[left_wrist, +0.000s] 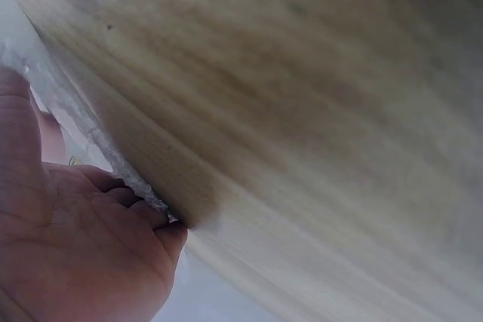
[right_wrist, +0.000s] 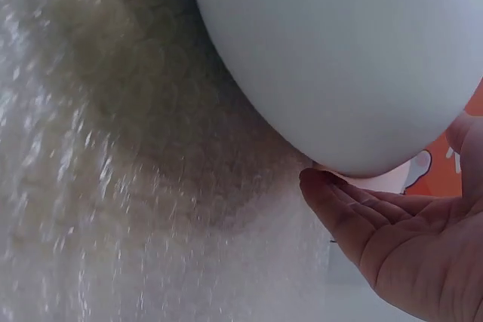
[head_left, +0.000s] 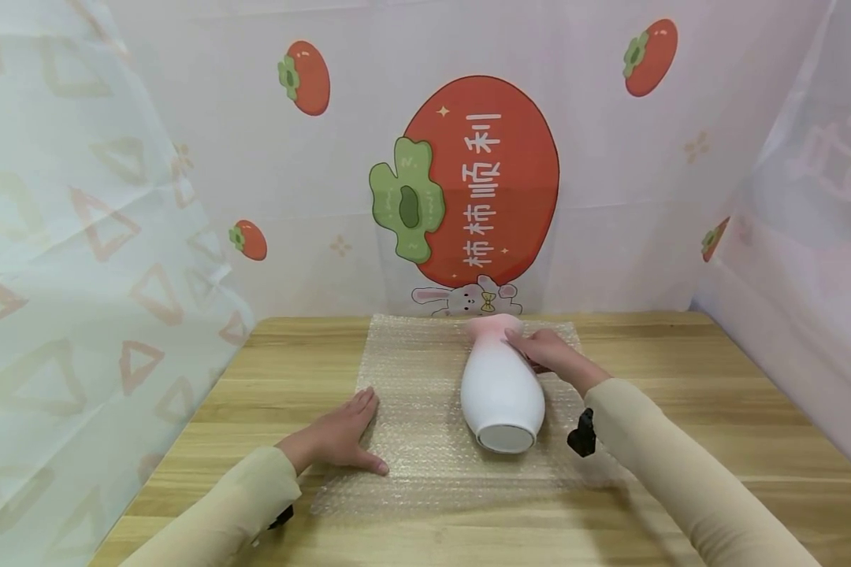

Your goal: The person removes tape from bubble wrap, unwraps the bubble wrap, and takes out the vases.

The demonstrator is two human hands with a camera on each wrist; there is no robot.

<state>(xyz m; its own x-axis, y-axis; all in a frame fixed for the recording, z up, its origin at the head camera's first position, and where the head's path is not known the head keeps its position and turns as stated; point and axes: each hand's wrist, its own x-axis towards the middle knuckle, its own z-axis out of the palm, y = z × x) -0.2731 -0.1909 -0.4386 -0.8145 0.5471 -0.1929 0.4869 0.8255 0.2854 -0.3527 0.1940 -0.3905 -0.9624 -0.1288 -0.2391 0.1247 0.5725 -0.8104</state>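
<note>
A white vase [head_left: 502,394] with a pink neck lies on its side over a sheet of bubble wrap [head_left: 418,425], its round base facing me. My right hand [head_left: 549,352] holds it by the neck from the right, thumb on top. The right wrist view shows the fingers of that hand [right_wrist: 407,239] around the narrow part beside the white body [right_wrist: 339,58]. At the left edge of the sheet rests my left hand [head_left: 340,437], fingers extended and thumb spread. In the left wrist view, the fingers of this hand [left_wrist: 90,239] meet the bubble wrap's edge [left_wrist: 98,137].
The wooden tabletop [head_left: 291,354] extends on both sides of the sheet. Behind it hangs a pale backdrop [head_left: 610,236] printed with persimmons. Similar sheeting [head_left: 78,236] stands along the left side and the right side [head_left: 808,315].
</note>
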